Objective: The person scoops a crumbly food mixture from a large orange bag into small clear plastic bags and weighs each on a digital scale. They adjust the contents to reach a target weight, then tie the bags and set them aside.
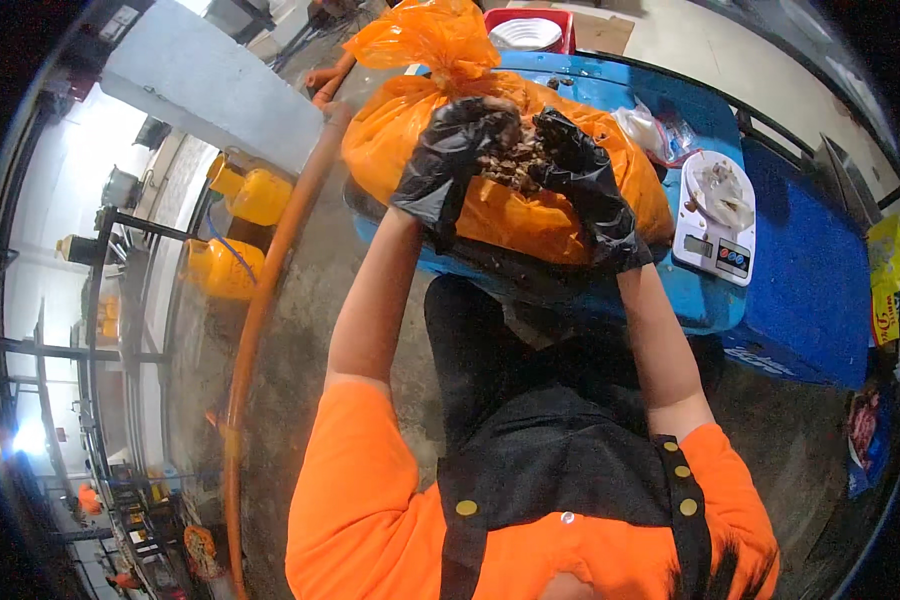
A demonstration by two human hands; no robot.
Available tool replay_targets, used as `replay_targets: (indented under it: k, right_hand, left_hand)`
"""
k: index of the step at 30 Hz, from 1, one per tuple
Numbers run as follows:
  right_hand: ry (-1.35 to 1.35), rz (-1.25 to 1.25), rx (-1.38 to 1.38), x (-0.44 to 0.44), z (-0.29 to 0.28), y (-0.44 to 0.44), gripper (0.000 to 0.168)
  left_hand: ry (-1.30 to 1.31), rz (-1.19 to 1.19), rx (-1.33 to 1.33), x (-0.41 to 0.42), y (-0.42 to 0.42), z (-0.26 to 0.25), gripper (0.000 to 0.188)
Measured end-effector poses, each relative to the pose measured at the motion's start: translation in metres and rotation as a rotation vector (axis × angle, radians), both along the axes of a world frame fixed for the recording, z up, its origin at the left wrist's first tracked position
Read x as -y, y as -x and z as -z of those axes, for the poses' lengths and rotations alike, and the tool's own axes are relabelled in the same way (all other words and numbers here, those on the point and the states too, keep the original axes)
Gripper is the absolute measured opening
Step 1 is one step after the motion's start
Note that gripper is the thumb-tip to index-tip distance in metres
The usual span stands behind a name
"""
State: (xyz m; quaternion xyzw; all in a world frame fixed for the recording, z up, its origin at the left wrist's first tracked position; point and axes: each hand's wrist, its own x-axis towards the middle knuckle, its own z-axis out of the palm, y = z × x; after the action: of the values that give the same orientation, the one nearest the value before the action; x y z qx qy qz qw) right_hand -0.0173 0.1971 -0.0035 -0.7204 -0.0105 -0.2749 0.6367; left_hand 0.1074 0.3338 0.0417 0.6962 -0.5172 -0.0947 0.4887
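Both hands wear loose black plastic gloves. My left hand (454,154) and my right hand (589,176) reach into an open orange plastic bag (521,217). Between them is a heap of small brown chopped food pieces (514,161), which looks like chopped meat. The right fingers and thumb spread around its right side, while the left hand curls over its left side. Whether either hand grips any pieces cannot be made out. Behind the left hand stands a full, knotted orange plastic bag (379,150).
A digital kitchen scale (712,259) bearing a small plastic bag (722,196) sits on a blue plastic lid (709,307) at right. Clear plastic bags (649,131) lie behind it. White plates (525,34) fill a red basket (568,31). Left are an orange pipe (289,232) and yellow gas cylinders (259,196).
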Motion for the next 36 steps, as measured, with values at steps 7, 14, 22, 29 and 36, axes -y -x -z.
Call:
replay_targets:
  k: [7,14,22,29,36]
  right_hand:
    - [-0.011,-0.004,0.032,-0.004,-0.005,0.006,0.036]
    - [0.016,-0.041,0.059,-0.016,-0.022,0.002,0.036]
    - [-0.589,-0.270,0.181,-0.022,-0.012,-0.002,0.035]
    - [-0.133,-0.031,0.108,-0.013,-0.016,0.003,0.034]
    - [0.127,0.104,0.105,-0.001,-0.026,0.003,0.033]
  left_hand:
    - [0.190,0.036,-0.224,-0.018,0.016,-0.015,0.022]
    - [0.372,0.197,-0.425,-0.013,-0.001,-0.007,0.032]
    - [0.130,0.137,-0.506,-0.019,0.003,0.003,0.033]
    - [0.241,-0.009,0.001,-0.015,-0.027,0.020,0.026]
    - [0.202,-0.155,0.367,-0.021,-0.028,0.021,0.011]
